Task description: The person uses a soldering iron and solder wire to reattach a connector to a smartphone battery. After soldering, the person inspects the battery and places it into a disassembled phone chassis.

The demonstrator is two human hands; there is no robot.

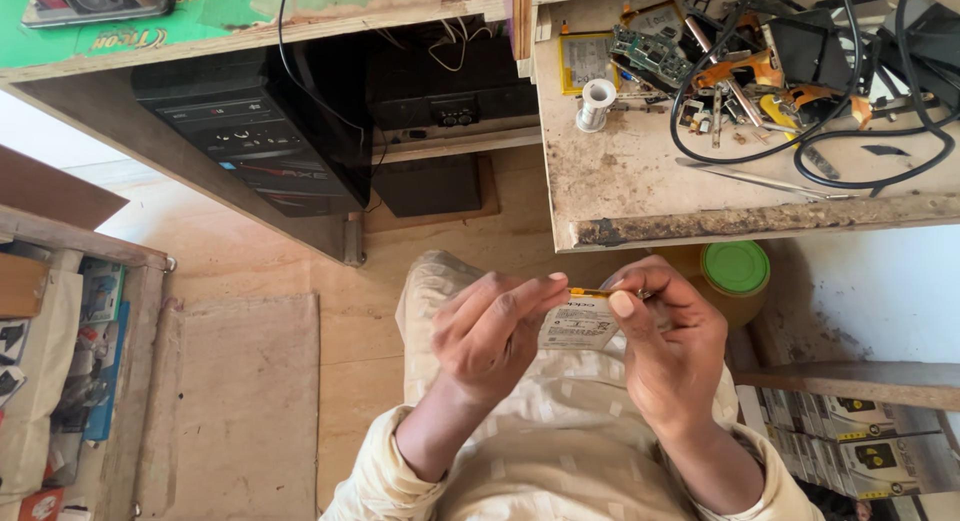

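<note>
- We sit at a worn wooden workbench (640, 181) littered with circuit boards (655, 46), black cables (850, 131) and a solder spool (597, 103); a black computer tower (250, 131) stands beneath on the plywood floor (250, 401).
- Our left hand (490, 331) and right hand (665, 346) pinch a flat phone battery (580, 326) over our lap.
- It hangs below its yellow top edge, which runs left to right.

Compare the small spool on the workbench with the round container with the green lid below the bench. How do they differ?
The spool is small, silvery-white and stands on the workbench. The green-lidded container is wider, with a brownish body, and sits lower, under the bench edge, beside the right hand. Both look round from above.
</note>
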